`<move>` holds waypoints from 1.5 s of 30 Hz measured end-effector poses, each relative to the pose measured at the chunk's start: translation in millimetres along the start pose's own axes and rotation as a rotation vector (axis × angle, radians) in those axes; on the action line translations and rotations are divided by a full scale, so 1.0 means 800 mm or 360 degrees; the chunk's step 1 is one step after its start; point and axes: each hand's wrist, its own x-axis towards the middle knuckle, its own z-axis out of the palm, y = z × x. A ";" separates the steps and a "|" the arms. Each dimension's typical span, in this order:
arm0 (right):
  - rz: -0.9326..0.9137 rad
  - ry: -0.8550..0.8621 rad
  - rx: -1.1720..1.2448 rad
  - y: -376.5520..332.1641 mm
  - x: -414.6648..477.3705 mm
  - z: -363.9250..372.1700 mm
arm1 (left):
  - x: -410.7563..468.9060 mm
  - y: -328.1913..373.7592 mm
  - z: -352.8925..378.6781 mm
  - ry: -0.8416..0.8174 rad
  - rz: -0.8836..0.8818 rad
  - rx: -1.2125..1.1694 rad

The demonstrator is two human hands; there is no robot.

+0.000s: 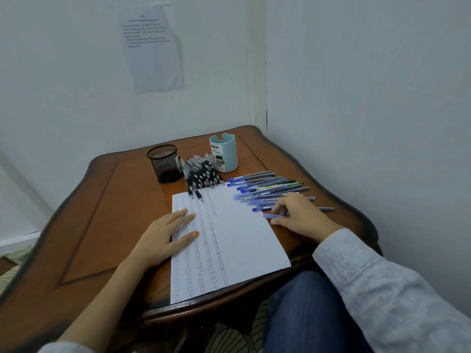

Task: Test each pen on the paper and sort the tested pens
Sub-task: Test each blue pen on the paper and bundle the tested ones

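A white sheet of paper (237,240) with columns of pen marks on its left half lies on the brown wooden table (107,200). My left hand (163,235) rests flat on the paper's left edge, fingers straight. My right hand (298,215) is beside the paper's right edge, its fingers pinching a blue pen (274,215) at the near end of a row of blue pens (267,188). A pile of black pens (202,175) lies at the paper's far edge.
A black mesh pen cup (164,163) and a light blue pen holder (224,154) stand at the back of the table. Walls close in behind and to the right. My knee in jeans (305,309) is below the table's near edge.
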 end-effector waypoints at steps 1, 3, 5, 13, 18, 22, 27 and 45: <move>0.0004 -0.0021 -0.0013 -0.002 -0.001 0.002 | 0.000 0.000 0.000 0.0002 0.0010 0.0002; -0.0008 -0.0031 -0.0065 -0.005 -0.003 0.006 | 0.000 -0.001 0.000 0.0007 0.0020 0.0001; -0.0064 0.0023 -0.0070 -0.007 -0.005 0.011 | 0.000 0.001 0.000 0.0007 0.0023 -0.0008; -0.0323 0.0286 -0.0116 -0.027 -0.003 0.030 | -0.001 0.007 -0.001 0.0026 0.0147 0.0050; -0.0446 0.0271 -0.0248 -0.034 0.006 0.044 | 0.007 0.003 -0.002 0.0028 0.0187 0.0026; -0.0379 0.0288 -0.0280 -0.036 0.021 0.052 | 0.030 0.005 -0.013 0.0012 0.0218 0.0039; -0.0179 0.0239 -0.0278 -0.029 0.029 0.052 | 0.048 0.012 -0.007 -0.0010 0.0281 -0.0214; 0.0196 -0.0208 0.2723 -0.075 0.055 0.023 | 0.057 0.007 0.009 0.0191 0.0319 -0.0682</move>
